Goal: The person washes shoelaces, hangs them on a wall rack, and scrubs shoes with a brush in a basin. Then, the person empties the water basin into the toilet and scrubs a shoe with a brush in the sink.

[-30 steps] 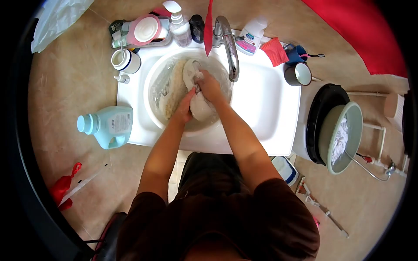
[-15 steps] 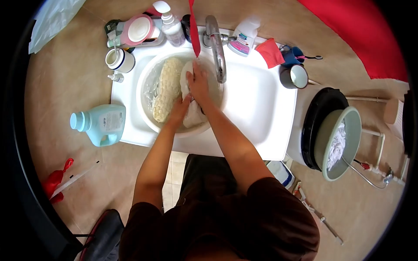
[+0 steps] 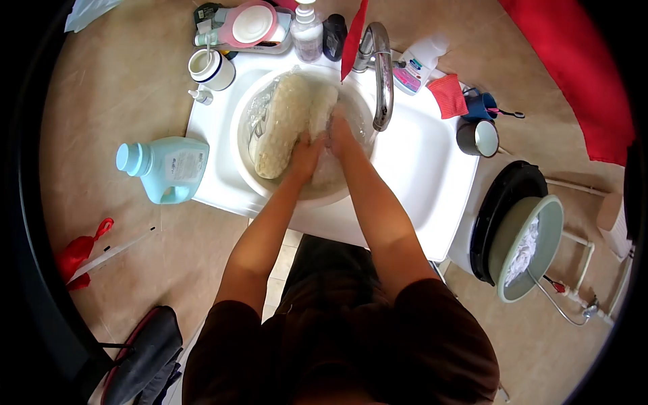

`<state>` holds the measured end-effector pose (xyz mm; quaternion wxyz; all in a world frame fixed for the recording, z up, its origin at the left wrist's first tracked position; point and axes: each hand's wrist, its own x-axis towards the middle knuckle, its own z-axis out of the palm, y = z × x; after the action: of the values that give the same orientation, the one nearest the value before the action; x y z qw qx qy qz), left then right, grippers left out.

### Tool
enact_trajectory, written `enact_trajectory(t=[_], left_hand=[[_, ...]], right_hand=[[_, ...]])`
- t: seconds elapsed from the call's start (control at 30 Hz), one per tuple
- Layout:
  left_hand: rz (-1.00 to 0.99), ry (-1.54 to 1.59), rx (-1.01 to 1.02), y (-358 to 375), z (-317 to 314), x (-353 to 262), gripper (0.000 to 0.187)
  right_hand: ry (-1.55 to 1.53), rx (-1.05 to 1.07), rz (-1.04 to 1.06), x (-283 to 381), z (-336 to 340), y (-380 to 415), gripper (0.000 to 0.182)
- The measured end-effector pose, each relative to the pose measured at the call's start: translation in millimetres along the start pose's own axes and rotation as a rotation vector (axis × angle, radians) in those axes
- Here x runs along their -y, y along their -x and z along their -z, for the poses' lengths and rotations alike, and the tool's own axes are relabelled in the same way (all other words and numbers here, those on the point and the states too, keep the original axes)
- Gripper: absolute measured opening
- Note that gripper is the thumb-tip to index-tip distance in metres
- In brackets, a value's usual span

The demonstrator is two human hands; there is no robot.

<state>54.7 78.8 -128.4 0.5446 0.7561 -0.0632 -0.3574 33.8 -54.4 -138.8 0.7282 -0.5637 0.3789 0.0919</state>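
Observation:
A round white basin (image 3: 237,162) of cloudy water stands in the sink. In its left half lies a long cream shoe (image 3: 280,125) with a bumpy surface. Beside it, a paler white shoe (image 3: 322,108) is partly under water, between my hands. My left hand (image 3: 306,158) is closed on the near part of this white shoe, close to the cream one. My right hand (image 3: 343,136) grips its right side, with the fingertips blurred by the water.
A chrome faucet (image 3: 383,81) arches over the basin's right side. Bottles, including a pump bottle (image 3: 308,37) and a spray bottle (image 3: 420,64), line the sink's back edge. A blue detergent jug (image 3: 172,169) stands left; a green basin (image 3: 552,229) with white cloth is right.
The white shoe has tilted and sits lower in the water. My right hand has moved down toward me along its side and into the water. The whole view has shifted slightly.

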Motion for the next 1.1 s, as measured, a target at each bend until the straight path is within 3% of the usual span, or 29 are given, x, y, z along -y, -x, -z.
enact_trajectory(t=[0.03,0.07,0.13,0.23,0.33,0.37,0.43,0.47,0.53,0.57,0.63,0.73,0.77,0.83,0.93,1.03,1.1], left_hand=[[0.058,0.272,0.067,10,1,-21,0.059],[0.114,0.544,0.138,17,1,-34,0.056],[0.064,0.633,0.129,18,-2,-36,0.056],[0.027,0.589,0.101,21,-7,-33,0.055],[0.149,0.538,0.017,1,-14,2,0.058],[0.214,0.534,-0.023,-9,-14,17,0.06],[0.11,0.037,-0.093,-23,-5,23,0.061],[0.057,-0.212,-0.123,-25,0,28,0.061],[0.172,-0.397,0.076,-2,17,-16,0.061],[0.222,-0.488,0.175,11,23,-41,0.062],[0.016,-0.537,0.136,42,27,-58,0.066],[-0.159,-0.388,0.044,47,24,-45,0.075],[-0.192,-0.3,0.003,44,21,-34,0.078],[-0.201,-0.471,-0.036,33,12,-10,0.085],[-0.057,-0.555,-0.026,39,8,-28,0.087],[0.047,-0.486,-0.015,50,14,-40,0.085],[0.067,-0.38,0.007,52,19,-36,0.082]], right_hand=[[-0.704,0.018,-0.121,10,-4,11,0.059],[-0.529,-0.032,-0.006,15,-7,30,0.055],[-0.179,-0.132,0.223,26,-15,79,0.052],[0.181,-0.248,0.367,7,-15,80,0.048],[0.708,-0.385,0.23,11,-26,77,0.045],[0.724,-0.386,0.157,18,-29,76,0.044],[0.755,-0.38,0.007,30,-36,71,0.042],[0.706,-0.384,0.028,26,-34,67,0.043],[0.61,-0.401,0.07,9,-24,56,0.047],[0.363,-0.36,-0.003,-5,-17,40,0.046],[-0.139,-0.268,-0.137,-30,-3,4,0.044],[1.046,0.05,0.246,-18,16,8,0.042],[1.007,-0.034,0.2,-10,18,15,0.039],[0.922,-0.193,0.111,31,11,50,0.037],[0.706,-0.439,0.423,14,4,33,0.036],[0.987,-0.248,0.536,10,15,0,0.04],[1.31,-0.259,0.553,16,10,2,0.044]])
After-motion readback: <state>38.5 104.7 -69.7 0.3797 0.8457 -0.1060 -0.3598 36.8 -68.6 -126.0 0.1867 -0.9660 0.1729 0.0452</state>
